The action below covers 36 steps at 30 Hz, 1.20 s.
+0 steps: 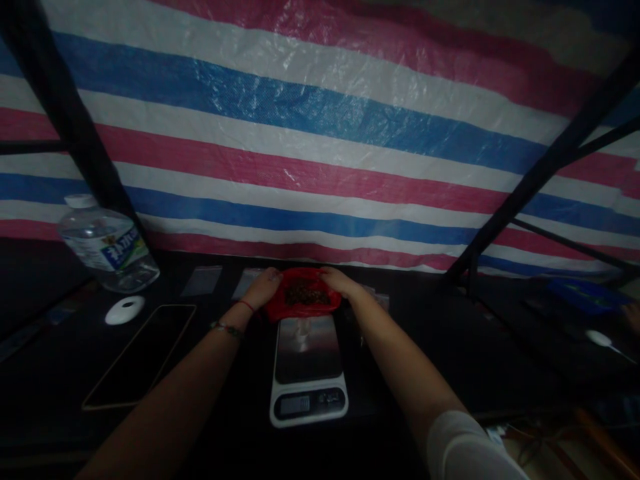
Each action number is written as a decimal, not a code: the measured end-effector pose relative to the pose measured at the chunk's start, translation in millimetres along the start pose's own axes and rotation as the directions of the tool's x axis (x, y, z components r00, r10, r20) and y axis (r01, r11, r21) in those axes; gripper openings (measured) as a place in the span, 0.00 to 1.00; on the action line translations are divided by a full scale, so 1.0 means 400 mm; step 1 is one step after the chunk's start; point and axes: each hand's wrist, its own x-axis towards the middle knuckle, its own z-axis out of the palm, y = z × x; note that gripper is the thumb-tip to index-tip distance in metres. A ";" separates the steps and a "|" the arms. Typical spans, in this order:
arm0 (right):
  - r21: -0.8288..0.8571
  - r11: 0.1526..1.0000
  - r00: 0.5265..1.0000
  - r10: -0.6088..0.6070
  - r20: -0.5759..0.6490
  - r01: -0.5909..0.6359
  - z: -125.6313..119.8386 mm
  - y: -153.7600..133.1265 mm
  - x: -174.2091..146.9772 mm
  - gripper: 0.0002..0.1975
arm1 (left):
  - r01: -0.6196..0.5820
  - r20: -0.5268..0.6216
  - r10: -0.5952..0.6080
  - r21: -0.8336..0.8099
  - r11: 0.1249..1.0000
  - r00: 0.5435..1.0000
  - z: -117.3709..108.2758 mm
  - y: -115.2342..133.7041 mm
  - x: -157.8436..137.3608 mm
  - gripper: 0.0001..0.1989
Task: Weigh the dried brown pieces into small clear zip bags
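A red plastic bag (279, 309) lies open just behind a kitchen scale (309, 357), its mouth spread wide. Small brown bits (306, 293), like grains or dried pieces, fill its middle; their exact kind is too dim to tell. My left hand (267, 285) grips the bag's left rim with closed fingers. On the opposite side my right hand (338, 281) holds the right rim. The scale has a dark plate, a white body and a small display at its front. Something small and clear (303, 327) shows at the plate's back edge.
Flat clear zip bags (203, 281) lie behind a phone (143, 353) and a white mouse (125, 310). A large water bottle (107, 247) stands at the left. Striped sheeting (310, 147) hangs behind. At far right are a blue bag (583, 295) and a white spoon (599, 338).
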 end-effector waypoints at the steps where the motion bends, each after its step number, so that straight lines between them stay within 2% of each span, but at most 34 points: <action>1: 0.101 0.994 0.999 -0.035 -0.014 0.036 0.004 0.013 0.003 0.11 | -0.001 -0.015 0.000 -0.024 1.000 1.000 0.001 -0.002 0.001 0.14; 3: 0.269 0.958 0.995 -0.094 -0.034 0.100 0.010 0.036 0.008 0.10 | -0.010 -0.044 0.007 -0.062 0.998 0.999 0.002 -0.004 0.001 0.14; 6: 0.396 0.903 0.986 -0.163 -0.041 0.166 0.012 0.057 0.008 0.09 | -0.038 -0.060 0.034 -0.067 0.997 0.998 -0.002 -0.001 -0.007 0.13; 9: 0.409 0.895 0.982 -0.189 -0.011 0.177 0.004 0.052 -0.008 0.11 | -0.059 -0.066 0.057 -0.028 0.998 0.996 -0.008 0.004 -0.019 0.15; 12: 0.380 0.913 0.973 -0.203 0.107 0.148 -0.008 0.028 -0.035 0.17 | -0.072 -0.009 0.072 0.028 0.997 0.997 -0.007 0.003 -0.027 0.16; 16: 0.335 0.934 0.955 -0.201 0.217 0.120 -0.016 -0.002 -0.047 0.22 | -0.107 0.084 0.101 0.078 0.991 0.991 0.004 -0.002 -0.024 0.10; 20: 0.320 0.942 0.956 -0.180 0.230 0.100 -0.005 -0.014 -0.024 0.25 | -0.160 0.038 0.159 0.015 0.987 0.986 0.017 0.005 -0.017 0.07; 24: 0.417 0.903 0.932 -0.231 0.280 0.099 0.009 -0.008 -0.005 0.20 | -0.176 -0.026 0.175 -0.074 0.982 0.984 0.017 0.014 -0.017 0.11; 27: 0.486 0.871 0.956 -0.204 0.211 0.078 0.006 0.005 -0.009 0.17 | -0.135 -0.061 0.131 -0.065 0.989 0.990 0.008 0.010 -0.021 0.12; 29: 0.464 0.884 0.968 -0.162 0.193 0.056 -0.004 0.011 -0.018 0.17 | -0.131 -0.057 0.129 -0.029 0.991 0.990 0.000 0.005 -0.027 0.13; 32: 0.296 0.953 0.972 -0.123 0.200 0.060 -0.030 0.007 -0.033 0.17 | -0.161 -0.002 0.161 0.022 0.987 0.987 -0.014 0.001 -0.040 0.15; 33: 0.222 0.971 0.978 -0.125 0.166 0.086 -0.040 0.000 -0.039 0.16 | -0.169 0.010 0.169 0.038 0.985 0.986 -0.019 0.001 -0.046 0.15; 35: 0.068 0.984 0.986 -0.166 -0.005 0.166 -0.058 -0.023 -0.053 0.15 | -0.165 0.001 0.165 0.076 0.983 0.986 -0.030 0.003 -0.057 0.14; 36: -0.010 0.978 0.971 -0.206 -0.124 0.206 -0.064 -0.039 -0.062 0.15 | -0.150 -0.017 0.152 0.094 0.984 0.988 -0.034 0.005 -0.061 0.15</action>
